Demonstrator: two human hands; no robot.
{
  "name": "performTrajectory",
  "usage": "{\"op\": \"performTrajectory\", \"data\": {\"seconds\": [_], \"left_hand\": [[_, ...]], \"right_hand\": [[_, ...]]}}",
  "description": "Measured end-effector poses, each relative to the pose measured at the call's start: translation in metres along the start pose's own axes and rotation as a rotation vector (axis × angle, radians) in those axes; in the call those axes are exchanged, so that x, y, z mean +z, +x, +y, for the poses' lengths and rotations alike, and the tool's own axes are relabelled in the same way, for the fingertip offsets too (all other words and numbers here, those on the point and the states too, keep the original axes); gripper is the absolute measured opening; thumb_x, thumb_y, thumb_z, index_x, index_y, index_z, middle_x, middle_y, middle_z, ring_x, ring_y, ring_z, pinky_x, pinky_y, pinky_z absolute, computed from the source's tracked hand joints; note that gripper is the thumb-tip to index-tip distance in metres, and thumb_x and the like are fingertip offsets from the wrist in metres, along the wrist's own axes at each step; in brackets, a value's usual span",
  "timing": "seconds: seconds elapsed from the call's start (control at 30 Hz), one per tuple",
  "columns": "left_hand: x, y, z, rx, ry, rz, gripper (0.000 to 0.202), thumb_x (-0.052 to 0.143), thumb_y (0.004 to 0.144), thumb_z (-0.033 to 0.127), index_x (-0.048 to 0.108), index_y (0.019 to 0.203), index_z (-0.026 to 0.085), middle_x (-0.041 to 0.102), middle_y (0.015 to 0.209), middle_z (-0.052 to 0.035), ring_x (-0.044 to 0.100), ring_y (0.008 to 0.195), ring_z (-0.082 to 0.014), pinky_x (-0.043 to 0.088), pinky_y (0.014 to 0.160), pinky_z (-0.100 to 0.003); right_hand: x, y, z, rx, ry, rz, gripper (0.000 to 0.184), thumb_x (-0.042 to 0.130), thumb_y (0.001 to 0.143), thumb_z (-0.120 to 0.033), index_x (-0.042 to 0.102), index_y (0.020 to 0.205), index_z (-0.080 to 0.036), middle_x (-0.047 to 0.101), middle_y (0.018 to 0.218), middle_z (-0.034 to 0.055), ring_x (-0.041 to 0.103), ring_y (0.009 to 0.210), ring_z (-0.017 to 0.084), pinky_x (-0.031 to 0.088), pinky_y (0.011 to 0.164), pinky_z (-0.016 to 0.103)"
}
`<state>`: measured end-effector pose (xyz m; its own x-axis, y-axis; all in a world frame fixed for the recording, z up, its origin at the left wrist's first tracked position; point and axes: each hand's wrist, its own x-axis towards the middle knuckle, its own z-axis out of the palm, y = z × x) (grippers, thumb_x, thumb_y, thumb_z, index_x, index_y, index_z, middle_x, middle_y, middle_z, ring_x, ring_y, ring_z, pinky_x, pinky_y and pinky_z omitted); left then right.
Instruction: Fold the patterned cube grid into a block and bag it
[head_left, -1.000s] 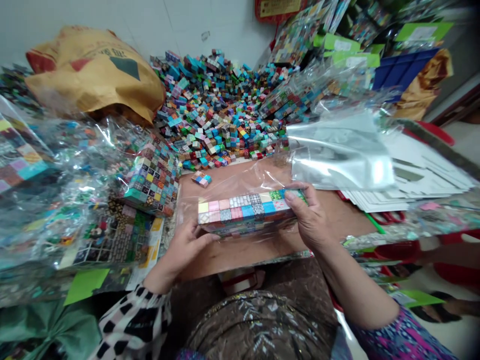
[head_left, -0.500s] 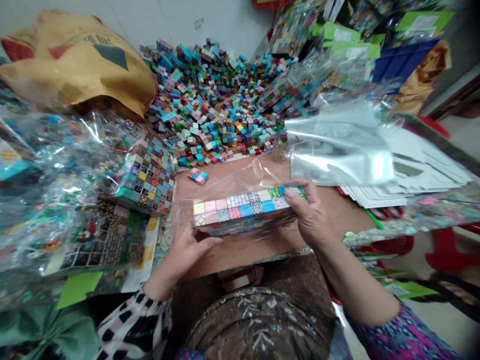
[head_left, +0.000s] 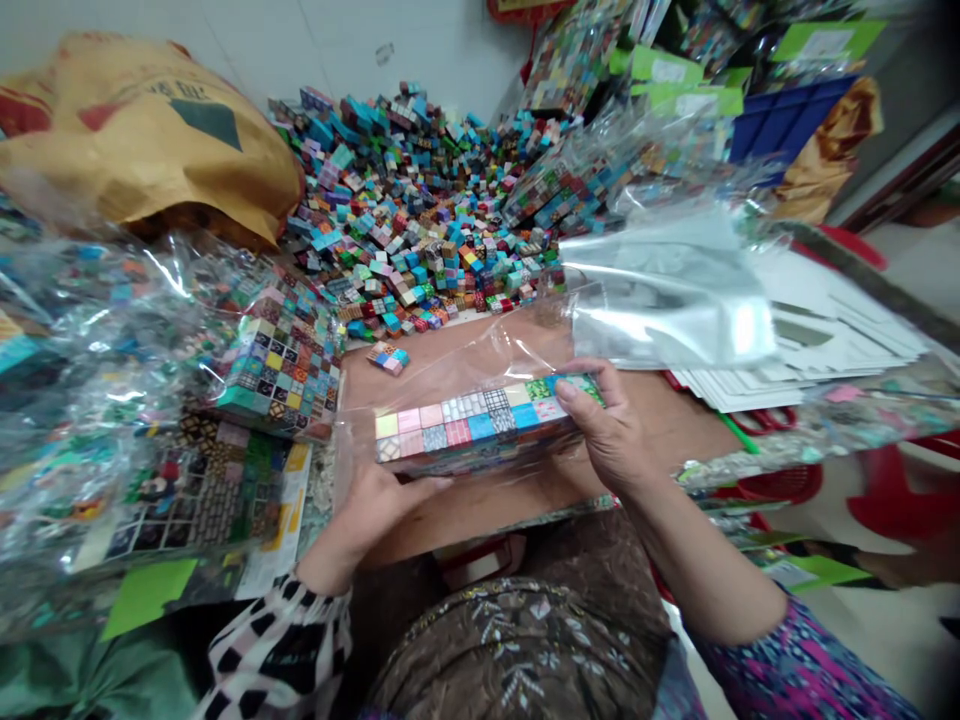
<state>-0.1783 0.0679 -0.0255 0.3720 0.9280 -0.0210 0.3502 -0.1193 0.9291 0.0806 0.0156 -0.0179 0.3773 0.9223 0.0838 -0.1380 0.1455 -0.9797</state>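
Note:
A long row-stacked block of patterned cubes [head_left: 469, 425] sits inside a clear plastic bag [head_left: 442, 393], just above the brown work board. My right hand [head_left: 611, 425] is closed round the block's right end, thumb on top and fingers behind. At the left end, my left hand [head_left: 379, 515] holds the bagged block from below. Its thumb lies along the lower front edge, and its other fingers are partly hidden by the film. A small cluster of joined cubes [head_left: 388, 357] lies on the board behind the left end.
A large heap of loose cubes [head_left: 420, 220] rises against the wall. Bagged cube sets [head_left: 277, 370] crowd the left side, near a brown sack [head_left: 165, 130]. To the right lie clear bags [head_left: 667, 300], white cards [head_left: 825, 340] and red-handled scissors [head_left: 769, 420].
My left hand has slid slightly inward along the block's lower edge. Both hands keep the bagged block at about the same place. The whole view has shifted a little.

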Motion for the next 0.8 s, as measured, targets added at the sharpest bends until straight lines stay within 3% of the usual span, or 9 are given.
{"op": "performTrajectory", "data": {"seconds": [0.23, 0.4, 0.47, 0.53, 0.63, 0.8], "left_hand": [[0.013, 0.004, 0.001, -0.031, -0.054, 0.134, 0.033, 0.088, 0.055, 0.046, 0.078, 0.074, 0.02, 0.079, 0.088, -0.0097, 0.073, 0.09, -0.0313, 0.055, 0.096, -0.052], [0.009, 0.002, 0.003, -0.05, -0.009, 0.046, 0.032, 0.087, 0.058, 0.045, 0.077, 0.075, 0.02, 0.079, 0.09, -0.0118, 0.072, 0.095, -0.0337, 0.053, 0.099, -0.053], [0.008, 0.0, 0.006, -0.02, -0.111, 0.082, 0.041, 0.089, 0.055, 0.042, 0.075, 0.086, 0.019, 0.078, 0.095, -0.0107, 0.072, 0.095, -0.0311, 0.058, 0.093, -0.047], [0.01, -0.002, 0.012, 0.018, -0.243, 0.195, 0.055, 0.092, 0.053, 0.038, 0.07, 0.1, 0.021, 0.077, 0.101, -0.0079, 0.072, 0.094, -0.0266, 0.06, 0.087, -0.04], [0.011, 0.0, 0.019, 0.026, -0.343, 0.319, 0.063, 0.094, 0.05, 0.033, 0.064, 0.105, 0.022, 0.076, 0.097, -0.0029, 0.072, 0.086, -0.0205, 0.06, 0.08, -0.032], [0.006, 0.005, 0.022, -0.028, -0.387, 0.274, 0.063, 0.095, 0.044, 0.024, 0.066, 0.1, 0.02, 0.075, 0.092, 0.0001, 0.07, 0.082, -0.016, 0.059, 0.077, -0.025]], "right_hand": [[0.001, 0.001, -0.001, 0.015, 0.022, -0.009, 0.033, 0.074, 0.079, -0.049, 0.059, 0.098, -0.028, 0.059, 0.084, -0.0038, 0.054, 0.07, 0.015, 0.047, 0.067, 0.027], [0.002, 0.001, 0.003, -0.002, 0.041, -0.011, 0.031, 0.074, 0.081, -0.048, 0.06, 0.1, -0.028, 0.058, 0.088, -0.0039, 0.054, 0.075, 0.015, 0.046, 0.072, 0.027], [0.001, 0.002, 0.002, -0.006, 0.035, -0.016, 0.031, 0.072, 0.082, -0.05, 0.06, 0.101, -0.029, 0.058, 0.091, -0.0036, 0.055, 0.078, 0.015, 0.046, 0.075, 0.028], [-0.002, 0.002, 0.001, -0.026, -0.007, -0.041, 0.035, 0.071, 0.083, -0.053, 0.06, 0.105, -0.029, 0.06, 0.097, -0.0021, 0.057, 0.085, 0.018, 0.047, 0.081, 0.031], [-0.01, 0.0, 0.001, -0.079, -0.087, -0.116, 0.052, 0.073, 0.079, -0.057, 0.058, 0.12, -0.031, 0.061, 0.115, 0.0012, 0.059, 0.1, 0.022, 0.047, 0.093, 0.037], [-0.024, -0.005, 0.01, -0.057, -0.173, -0.229, 0.068, 0.074, 0.082, -0.051, 0.045, 0.141, -0.034, 0.057, 0.136, 0.0035, 0.056, 0.119, 0.026, 0.042, 0.108, 0.045]]}}
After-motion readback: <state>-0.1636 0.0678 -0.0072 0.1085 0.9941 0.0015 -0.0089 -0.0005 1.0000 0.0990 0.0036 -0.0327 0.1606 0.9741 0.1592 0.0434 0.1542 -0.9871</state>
